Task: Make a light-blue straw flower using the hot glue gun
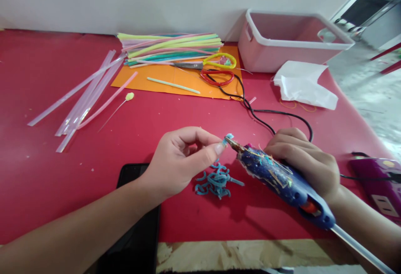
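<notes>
My left hand [184, 157] pinches a small piece of blue pipe cleaner [229, 136] between thumb and forefinger. My right hand [307, 161] is wrapped round a dark blue hot glue gun [275, 178], streaked with dried glue and bits of colour. The gun's metal nozzle meets the blue piece at my left fingertips. A clear glue stick [360, 247] sticks out of the gun's back end. Below my hands, a small heap of curled blue pipe cleaner pieces [217, 182] lies on the red table [194, 224].
Behind lie a bundle of coloured pipe cleaners [172, 46], scissors [216, 67] and an orange sheet [134, 77]. Plastic strips [84, 90] are at left, a phone [134, 224] under my left forearm. A pink bin [282, 48], white paper [303, 84], black cord [266, 111] and purple power strip [376, 182] are rightward.
</notes>
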A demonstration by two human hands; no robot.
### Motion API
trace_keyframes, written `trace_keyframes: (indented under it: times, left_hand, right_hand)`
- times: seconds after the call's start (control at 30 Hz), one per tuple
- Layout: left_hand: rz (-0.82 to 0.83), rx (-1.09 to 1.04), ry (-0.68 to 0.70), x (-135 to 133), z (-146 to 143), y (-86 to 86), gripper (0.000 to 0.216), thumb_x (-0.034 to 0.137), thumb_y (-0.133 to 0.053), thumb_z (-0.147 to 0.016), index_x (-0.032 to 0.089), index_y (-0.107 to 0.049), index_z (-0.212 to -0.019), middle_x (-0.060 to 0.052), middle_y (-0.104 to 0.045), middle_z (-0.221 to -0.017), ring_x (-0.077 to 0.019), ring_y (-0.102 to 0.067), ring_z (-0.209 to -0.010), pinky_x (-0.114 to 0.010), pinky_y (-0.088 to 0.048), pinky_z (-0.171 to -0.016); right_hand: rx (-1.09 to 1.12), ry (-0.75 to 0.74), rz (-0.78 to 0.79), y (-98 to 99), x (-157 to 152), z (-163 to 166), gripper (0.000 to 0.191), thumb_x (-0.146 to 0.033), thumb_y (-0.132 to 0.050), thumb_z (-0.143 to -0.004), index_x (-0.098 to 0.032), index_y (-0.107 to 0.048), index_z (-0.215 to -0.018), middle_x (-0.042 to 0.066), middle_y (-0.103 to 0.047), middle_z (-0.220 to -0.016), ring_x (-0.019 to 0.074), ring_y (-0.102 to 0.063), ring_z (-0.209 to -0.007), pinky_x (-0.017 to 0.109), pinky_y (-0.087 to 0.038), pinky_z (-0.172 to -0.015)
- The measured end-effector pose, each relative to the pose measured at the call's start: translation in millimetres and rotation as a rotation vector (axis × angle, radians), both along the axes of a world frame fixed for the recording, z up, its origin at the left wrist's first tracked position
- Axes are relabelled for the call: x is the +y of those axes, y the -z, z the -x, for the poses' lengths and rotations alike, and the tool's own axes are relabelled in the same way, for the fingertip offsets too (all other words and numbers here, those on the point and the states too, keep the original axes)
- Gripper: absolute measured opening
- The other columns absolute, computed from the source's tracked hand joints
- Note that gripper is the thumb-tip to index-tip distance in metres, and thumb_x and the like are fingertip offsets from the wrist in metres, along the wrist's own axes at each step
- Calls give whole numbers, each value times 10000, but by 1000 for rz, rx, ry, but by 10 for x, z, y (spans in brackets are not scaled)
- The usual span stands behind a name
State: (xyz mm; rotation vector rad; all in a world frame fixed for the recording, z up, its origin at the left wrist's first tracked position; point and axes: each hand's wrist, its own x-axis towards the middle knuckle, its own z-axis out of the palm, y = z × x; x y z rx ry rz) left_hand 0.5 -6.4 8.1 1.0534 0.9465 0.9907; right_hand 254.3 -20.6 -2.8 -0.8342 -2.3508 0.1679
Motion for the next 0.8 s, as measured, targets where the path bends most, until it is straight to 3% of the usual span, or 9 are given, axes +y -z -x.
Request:
trace_keyframes:
  times: [0.8]
  left_hand:
    - [6,52,-9,5,-12,-24,86,193,-766,-734,163,-724,-665,36,-579,-582,-61,-479,-533,-168,-401,-483]
  right_hand:
    - [4,-10,26,6,-4,9,56,-192,-509,-950,-192,-562,-966,14,-582,-677,181,-563,-639,393,-444,-713]
